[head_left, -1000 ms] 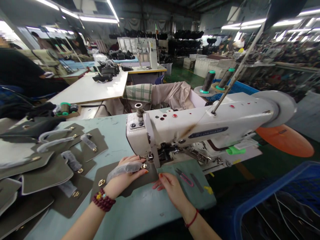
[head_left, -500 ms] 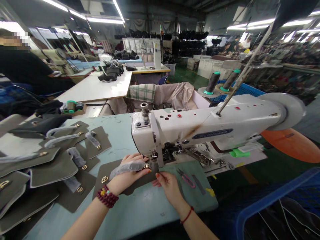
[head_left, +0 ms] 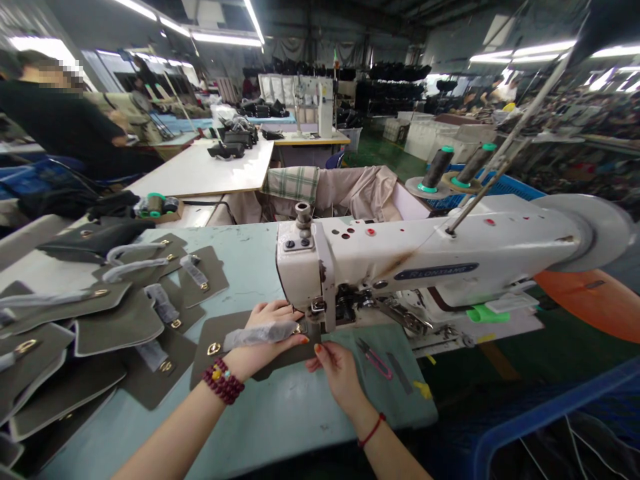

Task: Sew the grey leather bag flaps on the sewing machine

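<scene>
Left hand (head_left: 265,349) lies flat on the panel (head_left: 287,360), beneath its handle (head_left: 260,334); right hand (head_left: 339,373) has come leftward and pinches the panel's right edge, so both probably steady it.

Beyond your long white metal sewing machine (head_left: 425,250), slim white tube lights (head_left: 227,39) shine amid dimness; left of it, glare patches a flat white tabletop (head_left: 200,175); edges look stretched.

Dark nameplate (head_left: 437,271) on white sewing machine (head_left: 360,250), beyond and right of right hand (head_left: 337,370), reads "LONXIANG", leading character unclear.
</scene>
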